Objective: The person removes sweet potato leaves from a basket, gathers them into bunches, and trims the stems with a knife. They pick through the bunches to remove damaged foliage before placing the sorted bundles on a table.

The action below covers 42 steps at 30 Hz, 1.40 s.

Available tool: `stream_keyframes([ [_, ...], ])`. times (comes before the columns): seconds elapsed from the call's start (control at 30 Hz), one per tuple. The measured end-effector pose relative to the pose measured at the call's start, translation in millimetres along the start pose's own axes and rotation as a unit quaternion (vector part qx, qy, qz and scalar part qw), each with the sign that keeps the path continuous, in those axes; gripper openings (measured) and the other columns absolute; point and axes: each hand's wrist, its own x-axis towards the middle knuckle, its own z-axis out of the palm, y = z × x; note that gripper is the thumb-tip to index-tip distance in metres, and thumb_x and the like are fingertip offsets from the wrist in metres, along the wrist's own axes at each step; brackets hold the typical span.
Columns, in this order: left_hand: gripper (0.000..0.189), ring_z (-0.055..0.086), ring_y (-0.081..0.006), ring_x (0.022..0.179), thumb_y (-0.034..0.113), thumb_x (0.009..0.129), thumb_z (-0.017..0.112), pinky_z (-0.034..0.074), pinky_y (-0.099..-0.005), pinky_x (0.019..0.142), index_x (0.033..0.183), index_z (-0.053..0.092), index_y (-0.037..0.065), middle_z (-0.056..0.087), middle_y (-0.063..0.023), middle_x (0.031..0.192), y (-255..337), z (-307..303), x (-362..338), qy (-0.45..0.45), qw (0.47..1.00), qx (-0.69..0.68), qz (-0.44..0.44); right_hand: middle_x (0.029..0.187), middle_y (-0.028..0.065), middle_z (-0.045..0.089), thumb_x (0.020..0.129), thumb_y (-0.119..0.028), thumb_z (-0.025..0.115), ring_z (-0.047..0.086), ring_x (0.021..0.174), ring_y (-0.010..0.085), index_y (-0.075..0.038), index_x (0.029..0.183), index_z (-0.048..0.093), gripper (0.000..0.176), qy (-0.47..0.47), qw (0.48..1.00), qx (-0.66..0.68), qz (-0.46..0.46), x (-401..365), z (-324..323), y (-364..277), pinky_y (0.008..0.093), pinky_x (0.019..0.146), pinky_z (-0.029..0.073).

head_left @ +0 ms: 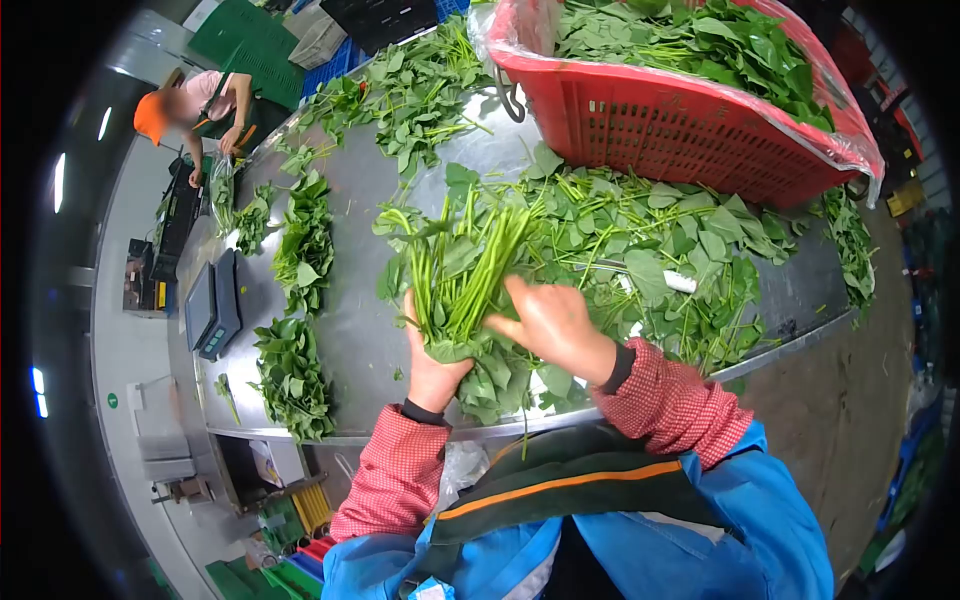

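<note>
My left hand (432,372) is wrapped round the lower part of a bunch of leafy greens (470,265). Its long pale-green stems point up and away from me, while leaves hang below my grip. Right beside the stems is my right hand (560,328), thumb and forefinger apart and the other fingers curled, with nothing showing between them. Loose leafy stems (650,265) lie spread over the metal table (355,230) around and behind this hand. Small white pieces, one of them a short white roll (680,282), show among the leaves.
A red plastic crate (660,125), lined with clear film and filled with greens, stands at the back right. Bundled greens (295,375) line the left side near a scale (212,305). Across the table a person (215,105) in an orange cap handles a bagged bunch (222,195).
</note>
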Motion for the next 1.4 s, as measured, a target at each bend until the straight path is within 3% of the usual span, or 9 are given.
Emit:
stream_keyframes([
  [0.13,0.11,0.05,-0.0231,0.121,-0.01,0.062,0.071,0.04,-0.0342,0.103,0.15,0.006,0.004,0.044,-0.0128,0.135,-0.1,-20.0,-4.2,0.006,0.998,-0.041,-0.039,0.071,0.0131,0.067,0.09,-0.026,0.062,0.065,0.065,0.0199,-0.001,0.104,0.061,0.029,-0.005,0.93,0.363,-0.054,3.2,2.1,39.8,0.0332,0.059,0.051],
  [0.2,0.108,0.052,-0.0224,0.117,-0.01,0.063,0.069,0.042,-0.0345,0.101,0.15,0.007,0.004,0.046,-0.0122,0.132,-1.7,-39.9,-12.2,-0.014,0.991,-0.096,-0.094,0.089,0.0143,0.069,0.093,-0.027,0.059,0.066,0.075,0.0226,0.002,0.11,0.059,0.034,0.023,0.71,0.695,0.11,-7.5,-78.1,76.7,0.0362,0.067,0.052],
  [0.4,0.105,0.054,-0.0215,0.112,-0.005,0.066,0.075,0.043,-0.0351,0.099,0.148,0.01,0.003,0.05,-0.012,0.128,-34.7,-65.8,-25.4,-0.084,0.992,0.024,-0.093,0.097,0.0144,0.069,0.085,-0.046,0.067,0.068,0.085,0.0229,0.004,0.117,0.058,0.06,-0.09,0.993,-0.074,0.01,4.5,-73.8,116.9,0.0366,0.072,0.052],
  [0.57,0.109,0.05,-0.0227,0.123,-0.001,0.069,0.08,0.038,-0.0393,0.107,0.149,0.006,0.007,0.046,-0.0129,0.136,-5.0,-28.5,-17.1,-0.059,0.998,0.005,0.009,0.087,0.0107,0.067,0.084,-0.028,0.07,0.062,0.08,0.0157,0.0,0.115,0.062,0.042,-0.114,0.933,0.309,0.143,41.6,-81.1,65.7,0.0314,0.074,0.05],
  [0.67,0.111,0.049,-0.0234,0.125,-0.004,0.07,0.078,0.039,-0.0401,0.107,0.15,0.002,0.01,0.043,-0.0139,0.139,0.4,-21.1,-7.1,-0.084,0.996,-0.032,0.022,0.078,0.0096,0.064,0.083,-0.022,0.069,0.06,0.072,0.0121,-0.001,0.098,0.067,0.026,-0.148,0.933,0.322,-0.062,32.1,-55.6,63.7,0.0295,0.068,0.049],
  [1.0,0.103,0.05,-0.0303,0.122,0.007,0.071,0.081,0.038,-0.0406,0.106,0.148,0.012,0.002,0.043,-0.0188,0.137,9.5,-21.7,-7.5,-0.097,0.97,0.201,0.092,0.078,0.0061,0.057,0.072,-0.03,0.074,0.054,0.085,0.0241,-0.01,0.066,0.066,0.022,0.074,0.985,-0.097,-0.123,31.7,-75.7,6.1,0.0376,0.069,0.042],
  [1.2,0.105,0.046,-0.0373,0.124,0.014,0.066,0.084,0.038,-0.0419,0.105,0.146,0.018,-0.003,0.041,-0.0232,0.135,25.5,-20.7,-6.3,-0.092,0.948,0.279,0.125,0.079,0.0112,0.058,0.071,-0.015,0.07,0.056,0.083,0.0309,-0.007,0.076,0.061,0.013,0.043,0.983,0.124,-0.127,23.7,-35.1,27.1,0.042,0.072,0.044],
  [1.3,0.1,0.045,-0.0373,0.122,0.009,0.066,0.083,0.038,-0.0407,0.104,0.146,0.024,0.0,0.042,-0.0218,0.13,23.3,-26.3,-9.7,-0.093,0.956,0.261,0.102,0.072,0.0025,0.053,0.08,-0.01,0.065,0.052,0.062,0.0189,-0.007,0.078,0.055,0.01,-0.01,0.862,0.507,-0.009,21.2,-49.1,41.4,0.0321,0.057,0.044],
  [1.4,0.095,0.046,-0.0382,0.119,0.008,0.067,0.082,0.039,-0.0404,0.102,0.145,0.028,0.002,0.044,-0.0212,0.126,19.9,-35.1,-12.6,-0.073,0.953,0.278,0.095,0.068,-0.0043,0.046,0.086,-0.009,0.061,0.044,0.055,0.0062,-0.008,0.084,0.054,0.008,0.008,0.565,0.822,0.072,19.5,-87.5,70.3,0.0234,0.047,0.037],
])
